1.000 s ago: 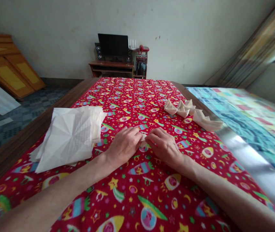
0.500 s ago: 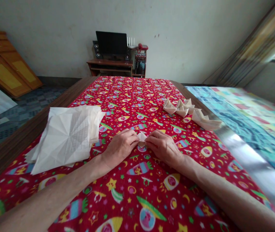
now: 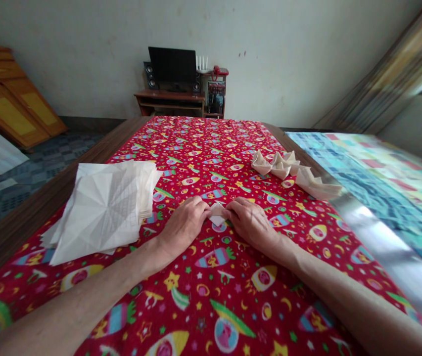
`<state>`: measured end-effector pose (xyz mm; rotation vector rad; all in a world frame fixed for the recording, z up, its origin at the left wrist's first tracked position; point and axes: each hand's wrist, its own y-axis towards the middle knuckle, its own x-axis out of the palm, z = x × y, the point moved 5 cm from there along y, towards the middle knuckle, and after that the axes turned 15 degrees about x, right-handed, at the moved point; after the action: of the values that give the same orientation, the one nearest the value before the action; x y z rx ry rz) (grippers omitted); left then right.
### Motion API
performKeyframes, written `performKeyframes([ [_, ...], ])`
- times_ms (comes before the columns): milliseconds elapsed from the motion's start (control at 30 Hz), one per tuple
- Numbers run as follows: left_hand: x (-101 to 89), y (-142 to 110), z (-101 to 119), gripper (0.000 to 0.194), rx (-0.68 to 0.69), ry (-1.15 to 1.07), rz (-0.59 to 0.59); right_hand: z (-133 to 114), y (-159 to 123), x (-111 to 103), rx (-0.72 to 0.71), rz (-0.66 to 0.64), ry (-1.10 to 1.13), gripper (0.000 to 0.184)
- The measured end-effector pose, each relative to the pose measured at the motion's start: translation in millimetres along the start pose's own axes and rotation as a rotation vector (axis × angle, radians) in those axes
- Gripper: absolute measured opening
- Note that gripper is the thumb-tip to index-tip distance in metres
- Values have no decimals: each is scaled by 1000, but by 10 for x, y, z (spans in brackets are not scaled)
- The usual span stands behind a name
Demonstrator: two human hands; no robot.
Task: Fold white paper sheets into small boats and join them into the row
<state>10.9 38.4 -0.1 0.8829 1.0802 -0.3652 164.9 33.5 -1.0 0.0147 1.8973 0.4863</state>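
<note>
A small folded paper [image 3: 217,213] is held between my two hands, low over the red patterned cloth [image 3: 203,287]. My left hand [image 3: 186,217] pinches its left corner, fingers closed. At the right corner my right hand [image 3: 251,218] pinches it in the same way. The paper's pale front face shows a pointed lower edge; its side corners are hidden by my fingertips. Left of my hands lies a stack of creased paper sheets [image 3: 99,207]. Several folded paper boats [image 3: 314,185] stand at the right side of the cloth.
The cloth covers a table with a dark wooden edge [image 3: 80,165]. Beyond it a monitor [image 3: 172,65] and speakers stand on a small desk [image 3: 169,99] by the wall. A bed with a blue checked cover [image 3: 359,188] is to the right, a wooden cabinet [image 3: 14,99] at the left.
The folded paper between my hands now looks flatter and wider, its front face turned more toward me. My hands have moved slightly apart. The stack and the boats stay in place.
</note>
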Motion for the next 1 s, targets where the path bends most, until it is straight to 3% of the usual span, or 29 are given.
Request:
performKeyframes([
  [133, 3, -19, -32, 11, 2, -34, -26, -22, -15, -12, -7, 38, -37, 27],
  [267, -18, -25, -116, 4, 1, -124, 46, -28, 7, -4, 11, -4, -38, 25],
  [500, -43, -6, -141, 10, 30, -217, 131, -35, 13, -2, -1, 32, -33, 25],
  [667, -91, -15, -95, 11, -50, -308, 162, -30, 18, 4, 0, 2, -38, 23],
  [833, -98, -1, -86, 8, -139, -298, 130, -41, 30, -3, 13, -66, -58, 21],
  [1000, -80, 17, -101, 9, -128, -210, 51, -44, 23, -11, 28, -88, -85, 22],
])
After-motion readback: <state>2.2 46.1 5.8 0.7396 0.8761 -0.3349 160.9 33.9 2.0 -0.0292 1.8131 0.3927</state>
